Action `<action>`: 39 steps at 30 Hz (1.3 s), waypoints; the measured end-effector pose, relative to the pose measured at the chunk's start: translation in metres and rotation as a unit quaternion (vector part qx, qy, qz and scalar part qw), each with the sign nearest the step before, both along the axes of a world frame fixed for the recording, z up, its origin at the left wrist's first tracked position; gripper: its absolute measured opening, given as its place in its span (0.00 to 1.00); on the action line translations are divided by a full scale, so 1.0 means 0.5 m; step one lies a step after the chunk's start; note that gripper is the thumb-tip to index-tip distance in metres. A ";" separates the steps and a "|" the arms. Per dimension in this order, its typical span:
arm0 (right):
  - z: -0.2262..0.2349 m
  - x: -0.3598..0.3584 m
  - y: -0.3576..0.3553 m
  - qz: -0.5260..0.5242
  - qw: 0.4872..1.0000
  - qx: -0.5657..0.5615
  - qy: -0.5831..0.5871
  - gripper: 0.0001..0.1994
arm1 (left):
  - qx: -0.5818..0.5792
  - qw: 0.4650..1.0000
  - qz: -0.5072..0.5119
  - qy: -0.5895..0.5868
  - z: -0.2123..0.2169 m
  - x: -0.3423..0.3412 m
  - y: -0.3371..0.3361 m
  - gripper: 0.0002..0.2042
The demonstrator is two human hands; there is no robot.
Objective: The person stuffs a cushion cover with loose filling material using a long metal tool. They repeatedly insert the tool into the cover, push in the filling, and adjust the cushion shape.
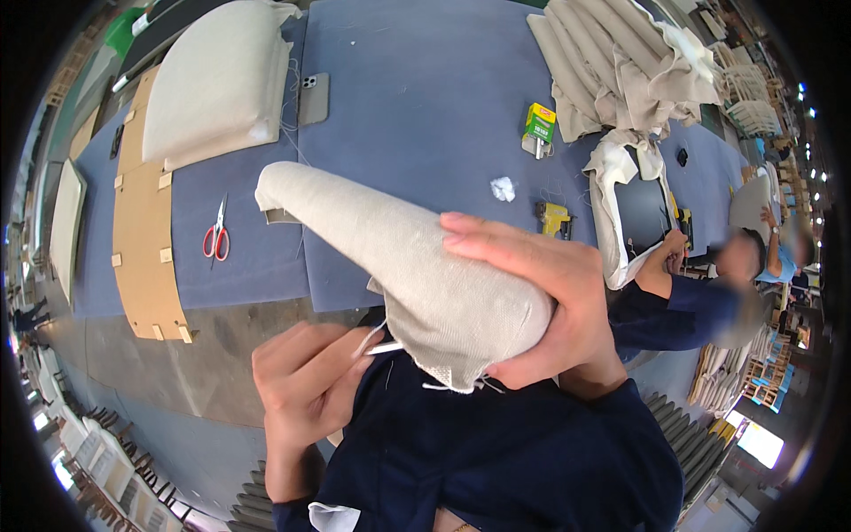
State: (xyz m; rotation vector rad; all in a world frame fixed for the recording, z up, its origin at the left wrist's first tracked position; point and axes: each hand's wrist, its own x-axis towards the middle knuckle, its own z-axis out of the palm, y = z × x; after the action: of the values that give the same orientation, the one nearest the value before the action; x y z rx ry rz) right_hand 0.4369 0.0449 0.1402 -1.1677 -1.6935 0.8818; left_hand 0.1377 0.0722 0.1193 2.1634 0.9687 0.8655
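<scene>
Two hands work a beige fabric-covered cushion (399, 257) held up over a blue worktable (425, 106): right hand (550, 301) clasps its near end, left hand (306, 381) pinches a thin white tool (383, 348) at the hem. Red scissors (216, 235), phone (313, 97), fabric pile (620, 62) on table; co-worker's hand (669, 253) at right, workshop w/ chair frames behind.

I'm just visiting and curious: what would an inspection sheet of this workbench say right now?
Surface: blue padded table, bare in the middle.
Job's things: beige fabric-covered cushion held up on edge; loose threads hang from its near end.
Clutter: red-handled scissors, phone, green box, yellow stapler, white fluff, cardboard template, second cushion, fabric pile.
Hands: right hand grips the cushion's near end; left hand pinches a thin white tool at the seam.
Cables: nothing seen.
Surroundings: a co-worker at the right handles another cover; stacked frames beyond.
</scene>
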 end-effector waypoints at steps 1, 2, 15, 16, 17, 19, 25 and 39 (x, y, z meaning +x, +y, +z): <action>-0.003 -0.001 0.005 0.004 1.000 0.005 0.001 0.45 | 0.004 1.000 0.003 -0.002 -0.002 0.006 0.004 0.12; -0.008 0.005 0.013 0.005 1.000 0.015 0.000 0.45 | 0.012 1.000 0.002 -0.007 -0.004 0.011 0.010 0.12; 0.005 0.009 0.051 0.023 1.000 0.012 0.004 0.43 | 0.006 0.999 0.013 -0.041 -0.025 0.018 0.038 0.11; 0.002 0.010 0.052 0.024 1.000 0.009 0.003 0.43 | 0.007 0.999 0.017 -0.042 -0.031 0.014 0.037 0.10; 0.001 0.014 0.050 0.023 1.000 0.009 0.004 0.43 | 0.010 0.999 0.019 -0.041 -0.032 0.009 0.038 0.10; 0.003 0.021 0.047 0.021 1.000 0.009 0.004 0.43 | -0.010 0.999 0.017 -0.049 -0.040 -0.011 0.030 0.10; 0.007 0.015 0.049 0.029 1.000 -0.007 -0.002 0.43 | -0.013 0.998 0.001 -0.058 -0.033 0.004 0.043 0.09; 0.004 -0.001 0.039 -0.005 1.000 -0.022 0.007 0.47 | -0.027 0.998 -0.036 -0.050 -0.026 0.002 0.061 0.09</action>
State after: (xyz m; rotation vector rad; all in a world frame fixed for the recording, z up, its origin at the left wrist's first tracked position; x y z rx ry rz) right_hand 0.4364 0.0644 0.1423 -1.1953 -1.6646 0.9225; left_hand 0.1387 0.1026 0.1062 2.0762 0.8502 0.8940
